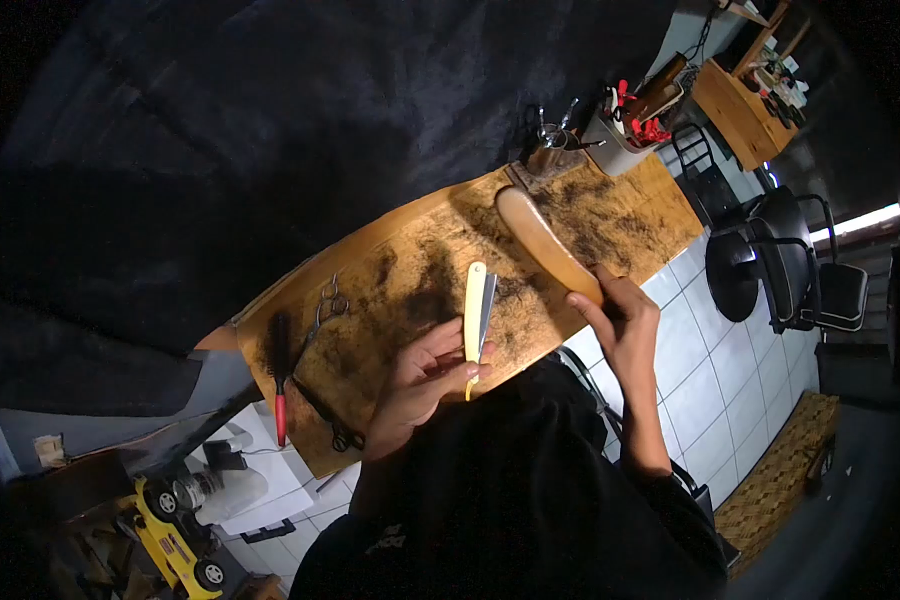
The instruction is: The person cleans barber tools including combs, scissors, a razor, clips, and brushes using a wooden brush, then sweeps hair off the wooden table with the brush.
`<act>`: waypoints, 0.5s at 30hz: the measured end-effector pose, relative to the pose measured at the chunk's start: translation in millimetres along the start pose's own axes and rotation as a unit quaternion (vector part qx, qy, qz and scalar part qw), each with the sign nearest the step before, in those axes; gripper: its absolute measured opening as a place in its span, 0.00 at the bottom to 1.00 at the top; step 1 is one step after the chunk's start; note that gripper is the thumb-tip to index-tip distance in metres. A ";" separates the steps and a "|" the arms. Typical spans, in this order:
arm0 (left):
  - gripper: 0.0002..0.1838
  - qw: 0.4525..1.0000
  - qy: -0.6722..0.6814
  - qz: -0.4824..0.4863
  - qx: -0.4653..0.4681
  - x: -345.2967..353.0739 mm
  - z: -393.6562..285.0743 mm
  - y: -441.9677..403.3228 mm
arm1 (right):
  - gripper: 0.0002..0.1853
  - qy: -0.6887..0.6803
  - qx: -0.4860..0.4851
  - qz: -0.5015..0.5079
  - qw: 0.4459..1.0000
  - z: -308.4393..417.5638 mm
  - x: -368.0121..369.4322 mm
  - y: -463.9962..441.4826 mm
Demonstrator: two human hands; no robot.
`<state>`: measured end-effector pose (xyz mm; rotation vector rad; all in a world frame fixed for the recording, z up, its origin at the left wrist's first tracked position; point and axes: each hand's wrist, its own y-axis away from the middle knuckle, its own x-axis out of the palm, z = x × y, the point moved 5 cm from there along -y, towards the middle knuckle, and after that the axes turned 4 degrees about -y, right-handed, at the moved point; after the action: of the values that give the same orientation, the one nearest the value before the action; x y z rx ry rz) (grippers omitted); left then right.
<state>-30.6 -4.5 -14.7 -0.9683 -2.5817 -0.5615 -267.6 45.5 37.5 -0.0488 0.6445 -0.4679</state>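
Observation:
In the middle of the view, my left hand (420,375) is closed round the lower end of a straight razor (474,315). Its cream handle points upward, with part of the grey metal blade showing beside it. My right hand (625,325) grips the near end of a long, curved, tan wooden-looking piece (542,238); its underside is hidden, so I cannot tell whether it has bristles. Both things are held above a wooden table (395,232) strewn with dark hair-like patches. Left of my left hand lie silver scissors (330,303), a red-handled hairbrush (280,400) and black-handled scissors (342,432).
At the table's far right end stand a metal cup (548,158) with tools and a grey bin (615,150) of red-handled items. A dark cloth (300,130) hangs along the back. Black chairs (790,255) stand at right, a yellow toy car (175,545) lower left.

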 end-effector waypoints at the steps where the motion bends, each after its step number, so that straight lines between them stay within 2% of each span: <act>1: 0.31 1.000 0.016 -0.021 -0.006 -0.3 -1.3 0.2 | 0.25 -0.023 0.006 0.008 1.000 1.9 -2.6 -1.2; 2: 0.30 0.998 0.033 -0.042 -0.012 1.8 -4.4 1.0 | 0.25 -0.046 0.012 0.016 0.999 3.5 -4.9 -1.6; 3: 0.29 0.997 0.050 -0.063 -0.018 2.2 -5.8 1.6 | 0.24 -0.073 0.015 0.085 0.994 4.8 -1.5 2.3; 6: 0.29 0.980 0.163 0.039 0.109 -28.3 37.4 -9.9 | 0.24 -0.162 -0.086 0.309 0.933 18.3 20.9 20.1; 7: 0.28 0.992 0.063 -0.094 -0.059 -6.3 3.1 -2.9 | 0.24 -0.165 -0.113 0.338 0.920 29.3 24.9 21.8; 9: 0.24 0.994 0.056 -0.091 -0.036 -9.1 12.1 -2.8 | 0.24 -0.155 -0.113 0.344 0.919 21.4 30.9 23.2; 11: 0.17 0.995 0.012 -0.037 0.089 -19.5 25.1 4.8 | 0.23 -0.153 -0.046 0.270 0.950 5.4 27.8 14.4; 12: 0.18 0.997 0.035 -0.061 0.013 -12.8 16.0 2.4 | 0.23 -0.124 -0.026 0.240 0.963 1.4 22.7 5.2; 15: 0.22 0.995 -0.023 -0.056 -0.081 -12.0 14.3 7.1 | 0.25 -0.007 -0.013 0.035 0.999 4.6 4.5 -11.7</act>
<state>-19.5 0.5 -30.5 -0.8990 -2.6788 -0.7970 -266.6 32.6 40.9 -0.0540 0.6370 -0.3917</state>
